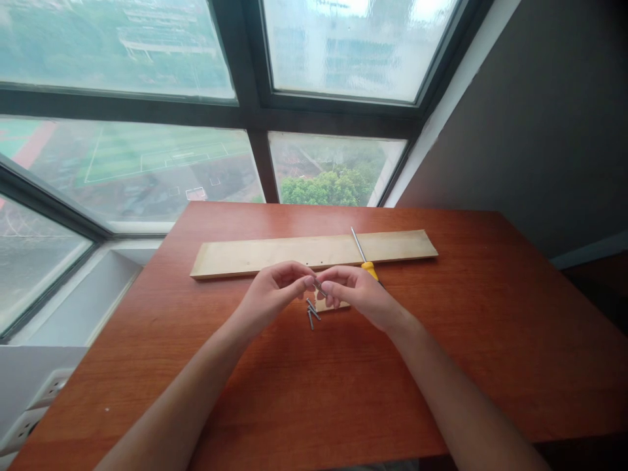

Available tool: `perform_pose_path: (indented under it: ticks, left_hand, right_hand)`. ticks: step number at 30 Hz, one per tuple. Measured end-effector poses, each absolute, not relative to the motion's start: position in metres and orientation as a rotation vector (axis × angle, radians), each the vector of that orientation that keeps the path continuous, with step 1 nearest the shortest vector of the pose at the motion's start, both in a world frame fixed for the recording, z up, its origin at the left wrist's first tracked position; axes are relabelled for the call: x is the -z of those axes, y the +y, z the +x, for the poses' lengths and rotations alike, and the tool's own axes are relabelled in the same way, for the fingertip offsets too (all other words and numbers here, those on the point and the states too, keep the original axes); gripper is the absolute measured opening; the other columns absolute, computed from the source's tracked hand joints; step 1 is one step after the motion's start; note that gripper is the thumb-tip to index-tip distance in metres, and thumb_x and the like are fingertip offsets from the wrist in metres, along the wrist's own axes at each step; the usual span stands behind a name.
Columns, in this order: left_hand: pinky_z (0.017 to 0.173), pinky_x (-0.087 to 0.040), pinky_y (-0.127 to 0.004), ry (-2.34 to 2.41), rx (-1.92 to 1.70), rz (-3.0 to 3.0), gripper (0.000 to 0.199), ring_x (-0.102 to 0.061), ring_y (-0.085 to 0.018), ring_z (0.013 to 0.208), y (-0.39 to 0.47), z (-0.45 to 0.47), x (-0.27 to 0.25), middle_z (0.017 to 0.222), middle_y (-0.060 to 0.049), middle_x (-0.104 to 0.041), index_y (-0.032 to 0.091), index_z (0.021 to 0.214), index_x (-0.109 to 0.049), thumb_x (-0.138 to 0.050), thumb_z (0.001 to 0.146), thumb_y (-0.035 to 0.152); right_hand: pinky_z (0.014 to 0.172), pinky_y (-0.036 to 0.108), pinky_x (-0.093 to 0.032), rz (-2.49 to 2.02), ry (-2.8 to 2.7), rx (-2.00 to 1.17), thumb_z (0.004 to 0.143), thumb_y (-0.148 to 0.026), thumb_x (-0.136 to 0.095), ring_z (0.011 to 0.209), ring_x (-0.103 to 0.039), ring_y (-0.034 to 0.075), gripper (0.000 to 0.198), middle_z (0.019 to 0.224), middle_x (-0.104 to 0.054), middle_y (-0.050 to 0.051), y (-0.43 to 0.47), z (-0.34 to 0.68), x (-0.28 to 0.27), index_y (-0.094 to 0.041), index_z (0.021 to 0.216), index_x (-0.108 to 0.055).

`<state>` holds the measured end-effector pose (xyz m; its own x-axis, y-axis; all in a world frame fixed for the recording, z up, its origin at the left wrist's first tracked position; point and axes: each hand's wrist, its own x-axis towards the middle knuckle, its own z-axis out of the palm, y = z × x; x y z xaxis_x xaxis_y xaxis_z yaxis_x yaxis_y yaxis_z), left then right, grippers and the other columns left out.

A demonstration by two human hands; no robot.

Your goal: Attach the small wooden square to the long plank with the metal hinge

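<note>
Above a reddish wooden table, a left hand and right hand meet fingertip to fingertip, pinching one small screw between them. Loose screws lie just beneath; beyond, a yellow-handled screwdriver rests across a long wooden board.

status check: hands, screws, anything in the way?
Left hand and right hand pinch one screw between them. Spare screws on table. Screwdriver lies across plank.

both hands' fingers pinch a screw above loose screws
</note>
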<state>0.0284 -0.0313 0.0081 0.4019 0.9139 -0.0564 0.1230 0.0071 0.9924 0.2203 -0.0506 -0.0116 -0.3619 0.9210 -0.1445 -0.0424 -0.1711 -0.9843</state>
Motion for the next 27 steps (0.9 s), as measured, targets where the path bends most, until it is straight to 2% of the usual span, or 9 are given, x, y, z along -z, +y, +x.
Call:
perform_pose_path:
  ticks: [7,12,20,27]
  left_hand:
    - [0.069,-0.048,-0.025,0.970,-0.789,1.465,0.021,-0.061,-0.016,0.077,-0.030,0.028,0.003,0.082,-0.005,-0.068,0.014,0.084,-0.067,-0.069,0.080,0.035]
    - [0.063,-0.046,-0.023,0.966,-0.787,1.493,0.019,-0.058,-0.013,0.069,-0.030,0.028,0.003,0.075,-0.003,-0.065,0.014,0.080,-0.066,-0.068,0.082,0.033]
    - [0.073,-0.053,-0.030,0.890,-0.802,1.506,0.022,-0.064,-0.019,0.084,-0.030,0.027,0.008,0.092,-0.008,-0.068,0.014,0.097,-0.066,-0.071,0.079,0.026]
    - [0.079,-0.053,-0.030,0.894,-0.911,1.457,0.024,-0.065,-0.018,0.086,-0.029,0.026,0.009,0.094,-0.007,-0.071,0.015,0.099,-0.067,-0.072,0.078,0.025]
  right_hand:
    - [0.063,0.024,-0.051,-1.149,-1.402,-1.477,0.078,-0.029,-0.069,0.066,-0.061,0.010,0.022,0.082,-0.069,0.002,-0.052,0.215,0.013,-0.016,0.095,-0.070]
    - [0.060,0.024,-0.051,-1.138,-1.426,-1.427,0.079,-0.029,-0.067,0.065,-0.061,0.010,0.018,0.078,-0.068,0.001,-0.054,0.213,0.012,-0.017,0.091,-0.071]
    - [0.058,0.022,-0.049,-1.096,-1.358,-1.357,0.081,-0.027,-0.065,0.062,-0.059,0.009,0.013,0.078,-0.066,0.001,-0.050,0.217,0.018,-0.017,0.090,-0.067]
    - [0.079,0.029,-0.054,-0.997,-1.383,-1.302,0.077,-0.024,-0.070,0.086,-0.064,0.014,0.022,0.096,-0.069,0.003,-0.050,0.215,0.018,-0.020,0.099,-0.066]
